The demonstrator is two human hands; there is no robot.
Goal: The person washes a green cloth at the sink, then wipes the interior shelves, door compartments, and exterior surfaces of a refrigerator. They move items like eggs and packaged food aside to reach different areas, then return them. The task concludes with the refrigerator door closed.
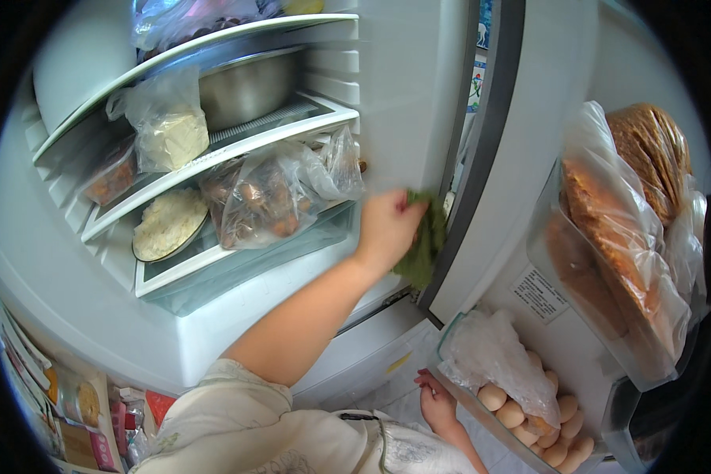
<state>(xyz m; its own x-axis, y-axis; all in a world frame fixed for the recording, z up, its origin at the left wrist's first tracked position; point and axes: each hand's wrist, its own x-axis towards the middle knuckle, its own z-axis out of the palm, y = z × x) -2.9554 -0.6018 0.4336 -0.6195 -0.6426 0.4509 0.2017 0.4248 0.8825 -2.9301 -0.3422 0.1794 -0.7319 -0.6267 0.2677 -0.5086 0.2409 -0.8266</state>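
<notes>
My left hand [391, 222] grips a dark green cloth [422, 240], somewhat blurred, at the inner edge of an open refrigerator, beside the dark door gasket [480, 154]. Its arm crosses in front of the lower part of the fridge. Low at the right, my right hand [436, 404] hangs beside the door bin [471, 394], its fingers loosely curled and apart with nothing seen in them. Brown eggs [511, 413] and a crumpled clear plastic bag [503, 355] fill that bin. Whether the hand touches the bin, I cannot tell.
Shelves hold a steel bowl [249, 86], a bagged pale block [181, 139], a plastic food box [111, 178], a dish of white crumbly food [170, 224] and bagged brown food [266, 204]. A glassy drawer [249, 266] sits below. Bagged bread [616, 237] stands in the upper door bin.
</notes>
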